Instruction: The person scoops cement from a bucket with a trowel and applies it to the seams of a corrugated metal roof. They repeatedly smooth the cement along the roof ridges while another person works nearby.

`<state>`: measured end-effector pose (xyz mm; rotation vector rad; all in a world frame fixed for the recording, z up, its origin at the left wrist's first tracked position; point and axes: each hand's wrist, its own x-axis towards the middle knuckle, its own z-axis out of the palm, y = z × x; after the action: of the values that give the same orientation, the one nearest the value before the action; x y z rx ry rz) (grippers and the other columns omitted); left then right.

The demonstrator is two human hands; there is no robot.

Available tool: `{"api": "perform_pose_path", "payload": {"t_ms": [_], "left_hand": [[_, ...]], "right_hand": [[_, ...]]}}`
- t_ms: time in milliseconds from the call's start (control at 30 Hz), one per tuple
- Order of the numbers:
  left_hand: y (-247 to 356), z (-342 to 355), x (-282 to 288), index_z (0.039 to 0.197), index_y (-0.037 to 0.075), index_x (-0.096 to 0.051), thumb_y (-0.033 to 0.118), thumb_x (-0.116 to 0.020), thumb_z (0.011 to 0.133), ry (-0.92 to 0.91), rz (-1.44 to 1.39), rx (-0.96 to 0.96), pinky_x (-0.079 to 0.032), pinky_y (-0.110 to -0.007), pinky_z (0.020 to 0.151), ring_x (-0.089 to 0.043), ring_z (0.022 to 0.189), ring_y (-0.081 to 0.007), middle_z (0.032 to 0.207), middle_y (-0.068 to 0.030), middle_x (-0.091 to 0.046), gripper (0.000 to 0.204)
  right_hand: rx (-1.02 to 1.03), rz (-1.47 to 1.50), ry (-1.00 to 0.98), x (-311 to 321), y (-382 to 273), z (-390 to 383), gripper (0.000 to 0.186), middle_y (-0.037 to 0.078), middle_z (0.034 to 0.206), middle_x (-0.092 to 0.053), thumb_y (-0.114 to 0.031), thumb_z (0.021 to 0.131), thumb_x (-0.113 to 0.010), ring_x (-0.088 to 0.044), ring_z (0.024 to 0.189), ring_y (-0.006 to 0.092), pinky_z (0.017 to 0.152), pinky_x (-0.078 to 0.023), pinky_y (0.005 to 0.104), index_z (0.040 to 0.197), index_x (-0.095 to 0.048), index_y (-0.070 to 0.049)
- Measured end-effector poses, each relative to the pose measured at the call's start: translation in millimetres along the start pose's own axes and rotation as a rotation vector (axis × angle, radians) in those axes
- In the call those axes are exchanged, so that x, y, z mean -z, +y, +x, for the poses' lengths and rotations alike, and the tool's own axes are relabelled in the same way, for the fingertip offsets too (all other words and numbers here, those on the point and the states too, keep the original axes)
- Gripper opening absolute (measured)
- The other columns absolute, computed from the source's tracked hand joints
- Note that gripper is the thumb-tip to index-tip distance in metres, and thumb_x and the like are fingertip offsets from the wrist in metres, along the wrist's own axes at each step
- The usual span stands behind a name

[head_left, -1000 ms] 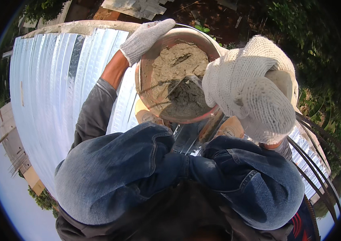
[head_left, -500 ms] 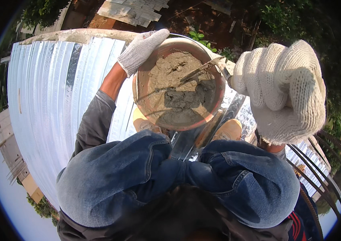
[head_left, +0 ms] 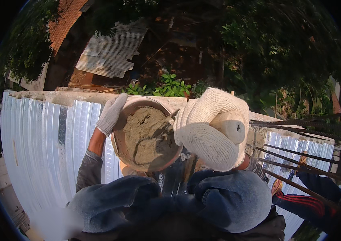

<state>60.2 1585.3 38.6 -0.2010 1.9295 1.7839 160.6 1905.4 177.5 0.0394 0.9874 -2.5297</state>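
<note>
My left hand (head_left: 112,114) wears a pale knit glove and grips the left rim of a round bucket (head_left: 132,110). Wet grey-brown mortar (head_left: 141,134) fills much of the bucket. My right hand (head_left: 208,134), in a thick cream knit glove, is closed around the handle of a trowel (head_left: 168,125). The rounded handle end shows at the thumb side of that fist. The trowel's blade reaches over the right side of the bucket, down to the mortar; its tip is hard to make out. Below the bucket are my bent knees in blue jeans.
Shiny corrugated metal sheets (head_left: 50,136) spread to the left. A concrete wall top (head_left: 62,96) runs behind, with a drop to trees and a roof (head_left: 112,50). Several steel bars (head_left: 311,166) jut in at the right, near another person's dark trouser leg (head_left: 305,203).
My view has tilted up, showing more ground beyond the wall. My right fist has turned and come closer to the bucket, with the trowel lower at the mortar. My left hand stays on the rim.
</note>
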Motion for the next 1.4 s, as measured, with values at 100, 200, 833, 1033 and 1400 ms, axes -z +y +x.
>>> {"api": "perform_pose_path", "payload": {"t_ms": [100,200,833,1033,1400], "left_hand": [[-2.3,2.2,-7.8,0.123,-0.002,-0.076,0.044,-0.061,0.113,0.001,0.030,-0.029,-0.054,-0.027,0.080,-0.066,0.093,-0.0094,0.107,-0.0032,-0.076,0.050],[-6.2,1.5,1.3,0.123,-0.002,-0.076,0.044,-0.060,0.113,0.026,0.018,0.017,-0.054,-0.029,0.078,-0.067,0.089,-0.0115,0.106,-0.0052,-0.076,0.049],[91.7,28.6,21.7,0.124,-0.001,-0.070,0.076,-0.057,0.101,-0.508,1.057,0.235,-0.059,-0.035,0.069,-0.071,0.085,-0.0198,0.099,-0.0104,-0.073,0.081],[98.4,146.4,50.7,0.121,-0.002,-0.071,0.076,-0.064,0.095,-0.418,1.304,-0.045,-0.059,-0.043,0.084,-0.075,0.097,-0.0324,0.105,-0.0167,-0.077,0.083],[87.9,187.2,-16.2,0.117,0.003,-0.082,0.049,-0.082,0.079,-0.287,1.450,0.023,-0.060,-0.045,0.099,-0.076,0.116,-0.0383,0.121,-0.0225,-0.080,0.060]], "right_hand": [[0.155,-0.510,0.008,14.4,34.9,10.6,0.018,0.006,0.092,-0.073,-0.018,0.092,-0.085,-0.070,0.083,0.0231,0.075,-0.057,0.0371,0.101,-0.073,-0.009],[0.581,-1.130,-0.075,39.4,91.2,42.4,0.020,0.009,0.079,-0.070,-0.021,0.086,-0.087,-0.068,0.071,0.0287,0.066,-0.055,0.0392,0.088,-0.070,-0.010],[0.555,-1.477,-0.138,-117.1,-179.1,27.3,0.058,0.017,0.114,-0.077,-0.056,0.105,-0.067,-0.075,0.105,0.0292,0.092,-0.059,0.0427,0.122,-0.074,-0.002],[0.451,-1.764,-0.498,-164.5,-130.2,-2.2,0.057,0.023,0.093,-0.076,-0.056,0.091,-0.071,-0.076,0.090,0.0408,0.080,-0.061,0.0502,0.103,-0.079,-0.001],[-0.140,-2.206,0.230,-24.5,-118.3,-54.1,0.041,0.023,0.088,-0.076,-0.038,0.083,-0.074,-0.076,0.087,0.0443,0.076,-0.061,0.0537,0.099,-0.078,0.000]]}}
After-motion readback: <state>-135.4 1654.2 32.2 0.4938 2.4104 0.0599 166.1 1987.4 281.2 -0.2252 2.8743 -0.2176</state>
